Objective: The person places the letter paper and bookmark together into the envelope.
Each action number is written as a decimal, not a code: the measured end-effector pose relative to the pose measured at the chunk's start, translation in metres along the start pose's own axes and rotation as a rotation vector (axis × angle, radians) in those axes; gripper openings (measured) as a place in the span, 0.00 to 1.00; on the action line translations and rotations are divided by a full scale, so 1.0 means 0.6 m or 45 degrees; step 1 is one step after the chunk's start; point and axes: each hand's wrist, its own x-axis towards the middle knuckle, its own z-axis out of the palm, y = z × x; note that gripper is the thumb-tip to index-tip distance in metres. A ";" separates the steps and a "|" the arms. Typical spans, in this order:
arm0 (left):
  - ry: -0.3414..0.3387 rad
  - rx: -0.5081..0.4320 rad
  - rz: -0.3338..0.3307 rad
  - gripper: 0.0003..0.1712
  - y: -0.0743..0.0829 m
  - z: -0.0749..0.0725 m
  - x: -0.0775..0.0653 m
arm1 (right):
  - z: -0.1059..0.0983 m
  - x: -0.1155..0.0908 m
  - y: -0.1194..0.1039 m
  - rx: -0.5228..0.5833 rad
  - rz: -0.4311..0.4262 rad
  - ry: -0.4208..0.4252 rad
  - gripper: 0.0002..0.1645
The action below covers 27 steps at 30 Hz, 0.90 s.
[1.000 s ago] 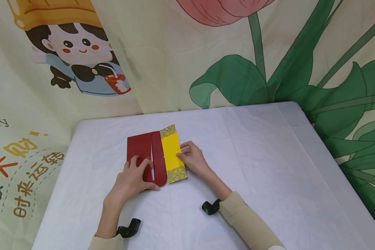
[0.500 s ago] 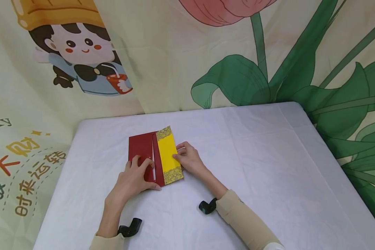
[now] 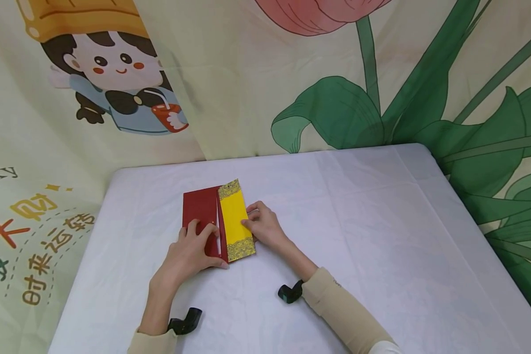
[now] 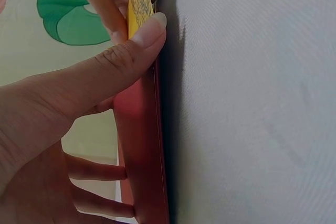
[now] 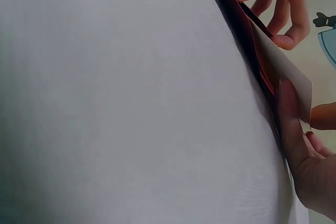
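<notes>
A red paper envelope [image 3: 199, 204] lies on the table, a narrow white gap running along its right side. My left hand [image 3: 188, 253] holds it with bent, spread fingers on its face and the thumb at the near edge. In the left wrist view, the thumb [image 4: 118, 59] lies across that edge of the envelope [image 4: 139, 129]. A yellow card [image 3: 235, 216] with patterned gold bands at both ends overlaps the envelope's right side, hiding most of the flap. My right hand [image 3: 267, 226] pinches the card's right edge. In the right wrist view, the card's pale side [image 5: 286, 64] rises at a slant.
A white cloth covers the table [image 3: 358, 236]. Behind it hangs a printed curtain [image 3: 230, 88] with a cartoon figure, leaves and a flower. Each wrist bears a small black camera, one on the left [image 3: 186, 322] and one on the right [image 3: 290, 292].
My right hand has moved left with the yellow card, which now covers nearly all of the red flap. My left hand has stayed in place on the envelope.
</notes>
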 end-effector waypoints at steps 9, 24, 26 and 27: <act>-0.009 -0.008 -0.006 0.45 -0.001 -0.001 0.000 | 0.005 0.000 0.001 -0.015 -0.049 0.011 0.17; -0.017 -0.001 -0.002 0.45 -0.003 -0.001 0.000 | 0.015 -0.003 -0.004 -0.046 -0.072 0.008 0.18; -0.017 -0.003 0.000 0.45 -0.003 -0.001 0.000 | 0.018 -0.003 -0.003 -0.039 -0.071 -0.004 0.18; -0.015 -0.005 0.000 0.45 -0.003 -0.002 0.000 | 0.019 -0.003 -0.002 -0.041 -0.076 -0.004 0.18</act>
